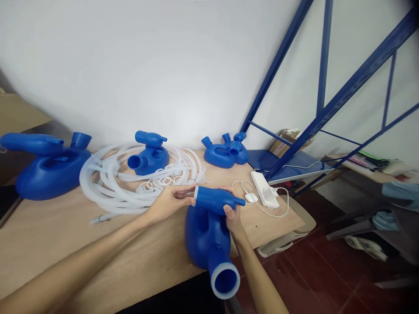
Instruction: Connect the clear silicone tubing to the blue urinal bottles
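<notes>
A blue bottle-shaped plastic piece (212, 199) with a narrow nozzle lies level in front of me, above a large blue plastic jug (204, 237). My right hand (233, 213) is closed around its nozzle end. At its wide end, my left hand (176, 200) pinches a white ring (196, 195) set on the rim, thumb in front and fingers behind. The jug stands near the table's front edge, its round mouth (225, 280) facing me and edged with a whitish rim. Whether the piece rests on the jug is hidden.
Coiled translucent hoses (111, 183) and several loose white rings (163, 179) lie on the wooden table (157, 248). More blue jugs stand at left (55, 174), middle (152, 159) and back right (219, 155). A white power strip (264, 189) with cables lies beside a blue metal rack (288, 139).
</notes>
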